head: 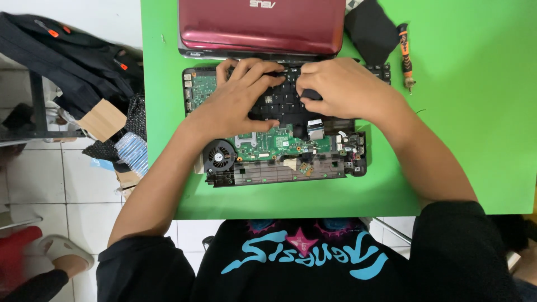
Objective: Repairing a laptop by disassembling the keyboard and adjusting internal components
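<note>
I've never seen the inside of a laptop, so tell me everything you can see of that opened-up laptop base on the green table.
The laptop base lies flat on the green table, its top cover off. A green circuit board with small metal and black parts shows, and a round black fan sits at its left. The frame is dark plastic, with ports along the edges. A black keyboard rests over the far half, under the left hand and right hand, whose fingers press on it. The red lid lies just beyond.

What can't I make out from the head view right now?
- Keyboard: mostly hidden under left hand and right hand.
- Both hands' fingertips curl out of sight; grip unclear.
- Red laptop lid: cut off by top edge.
- Board connectors: too small.
- Screwdriver tip: too small.
</note>
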